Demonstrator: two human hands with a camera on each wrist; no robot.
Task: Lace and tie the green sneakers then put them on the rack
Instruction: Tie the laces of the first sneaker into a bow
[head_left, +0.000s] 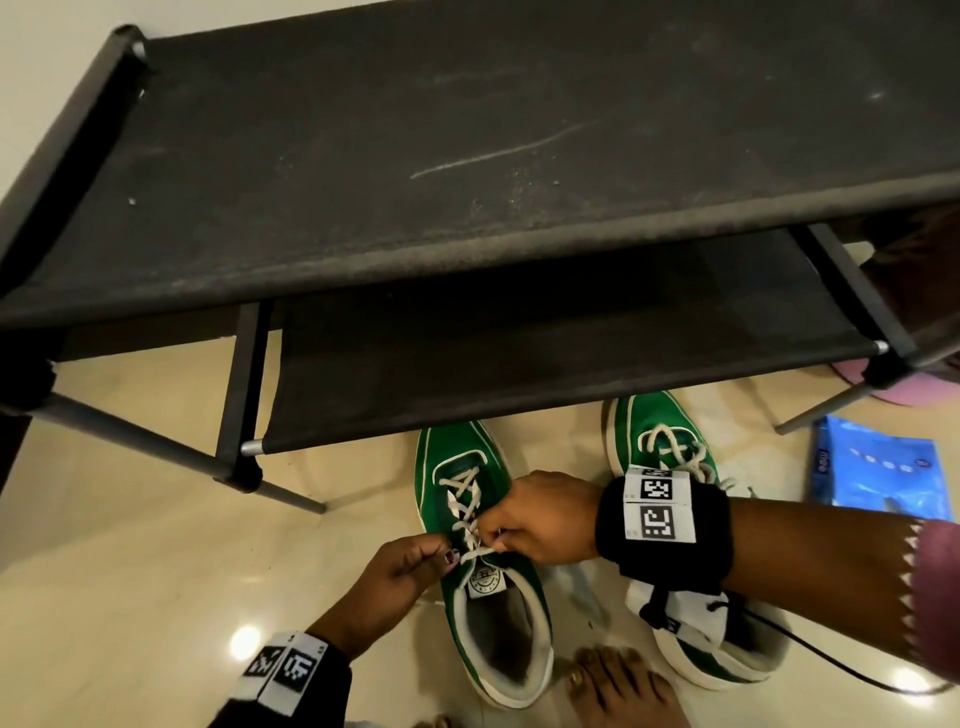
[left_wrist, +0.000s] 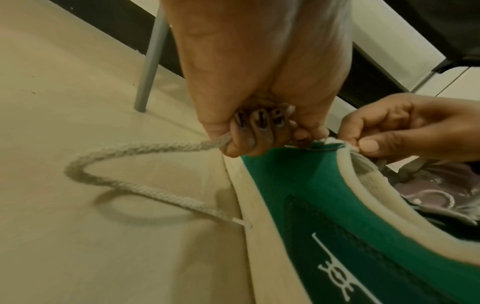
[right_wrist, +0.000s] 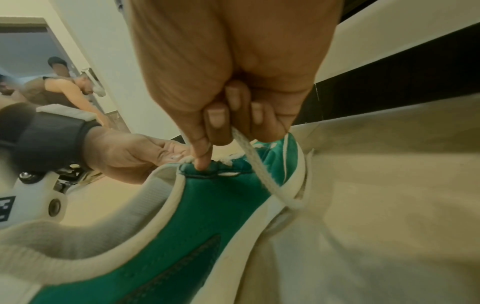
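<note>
On the cream tiled floor, before the black fabric-shelved shoe rack, stand two green canvas sneakers. Left-hand sneaker: white lace crossed up to the top eyelets, not knotted. Left hand pinches one lace end; right hand curls round the other end. Right-hand sneaker: laced, looks tied, though the wrist hides much. Judged past halfway: one knot, then both shoes onto the rack.
</note>
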